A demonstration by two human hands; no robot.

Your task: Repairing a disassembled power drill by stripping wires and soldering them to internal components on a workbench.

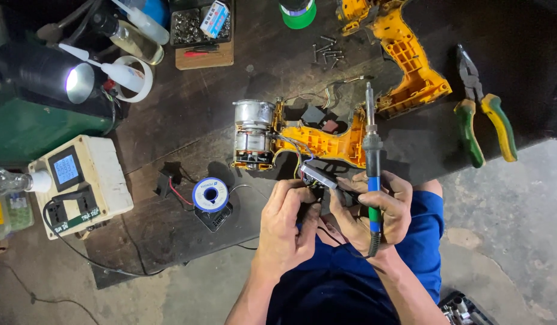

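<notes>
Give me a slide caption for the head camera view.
Both hands grip a small black part; right hand also holds a soldering iron beside an opened yellow drill.

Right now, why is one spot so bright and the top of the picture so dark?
In the head view, the bright spot is glare from the lit lamp at the left; the top corners beyond its glow fall into shadow, while the hands, left hand and right hand with the soldering iron, look sharp and evenly lit, and the bench edges bend slightly from the wide lens.

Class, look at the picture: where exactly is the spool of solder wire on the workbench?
The solder spool sits near the bench's front edge, just left of the left hand and below the exposed motor.
</notes>
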